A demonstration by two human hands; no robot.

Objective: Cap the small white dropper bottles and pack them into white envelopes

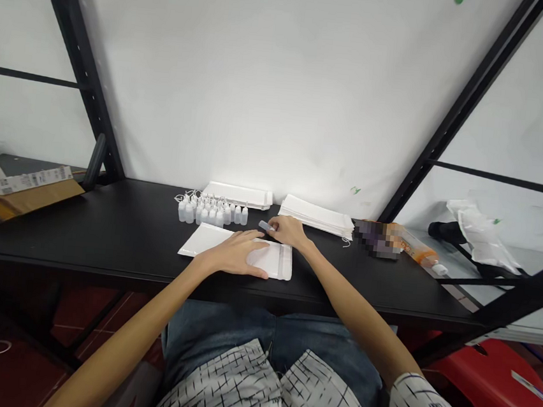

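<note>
A white zip pouch (pixel 210 239) lies flat on the black table (pixel 119 234) in front of me. My left hand (pixel 240 255) rests on it, fingers stretched flat and pressing it down. My right hand (pixel 289 231) sits at the pouch's far right corner, fingers closed around a small grey-capped bottle (pixel 266 227). Just behind the pouch stands a cluster of several small white dropper bottles (pixel 210 211).
Two stacks of white pouches lie at the back, one (pixel 239 195) behind the bottles and one (pixel 317 216) to the right. An orange tube (pixel 418 249) lies further right. A cardboard box (pixel 22 195) sits at the left, a red stool (pixel 494 385) lower right. Black shelf posts flank both sides.
</note>
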